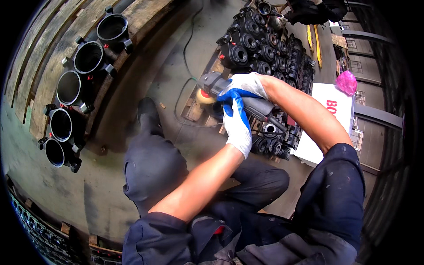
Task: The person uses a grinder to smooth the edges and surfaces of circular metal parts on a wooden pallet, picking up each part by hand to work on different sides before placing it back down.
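An angle grinder (258, 106) with a grey body and a pale yellow disc (204, 98) is in both my hands. My right hand (247, 86), in a white and blue glove, is closed over the body behind the grinder's head. My left hand (237, 126), gloved alike, is closed on it from the near side, its fingers up against the right hand. The disc is beside a black metal part (215, 110) on a pallet; whether they touch cannot be made out.
Rows of black cast parts (265, 52) stand on a wooden pallet (194, 110) ahead. Several black cylindrical housings (70, 87) line a pallet (48, 33) at left. A cable (185, 48) crosses the floor. At right are a white board (324, 110) and a pink bundle (346, 83). Another person (313, 11) is at the far right.
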`<state>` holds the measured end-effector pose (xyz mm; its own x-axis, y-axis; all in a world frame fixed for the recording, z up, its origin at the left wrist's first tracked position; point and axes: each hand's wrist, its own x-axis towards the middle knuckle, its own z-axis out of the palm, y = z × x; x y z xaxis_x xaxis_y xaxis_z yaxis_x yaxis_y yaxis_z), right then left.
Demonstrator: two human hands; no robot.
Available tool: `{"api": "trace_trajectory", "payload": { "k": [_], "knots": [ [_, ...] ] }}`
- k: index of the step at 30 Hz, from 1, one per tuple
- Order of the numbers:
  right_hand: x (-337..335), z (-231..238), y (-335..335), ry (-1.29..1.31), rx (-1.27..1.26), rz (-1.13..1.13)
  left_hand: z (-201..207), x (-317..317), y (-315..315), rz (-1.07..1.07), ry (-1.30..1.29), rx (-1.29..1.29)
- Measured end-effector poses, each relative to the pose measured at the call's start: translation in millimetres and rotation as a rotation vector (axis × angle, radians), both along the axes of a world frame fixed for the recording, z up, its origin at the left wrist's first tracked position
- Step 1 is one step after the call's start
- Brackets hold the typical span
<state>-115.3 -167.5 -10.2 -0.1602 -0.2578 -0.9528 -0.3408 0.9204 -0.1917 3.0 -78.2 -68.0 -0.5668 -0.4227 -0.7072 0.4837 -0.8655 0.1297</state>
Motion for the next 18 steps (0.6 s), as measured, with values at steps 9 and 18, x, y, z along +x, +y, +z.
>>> {"api": "trace_trajectory", "payload": {
  "k": [9, 18],
  "knots": [
    [-21, 5, 38, -0.017, -0.059, -0.107, 19, 4, 12, -0.056, 0.093, 0.027],
    [-1, -22, 38, 0.074, -0.068, 0.020, 15, 15, 5, -0.148, -0.144, -0.084]
  ]
}}
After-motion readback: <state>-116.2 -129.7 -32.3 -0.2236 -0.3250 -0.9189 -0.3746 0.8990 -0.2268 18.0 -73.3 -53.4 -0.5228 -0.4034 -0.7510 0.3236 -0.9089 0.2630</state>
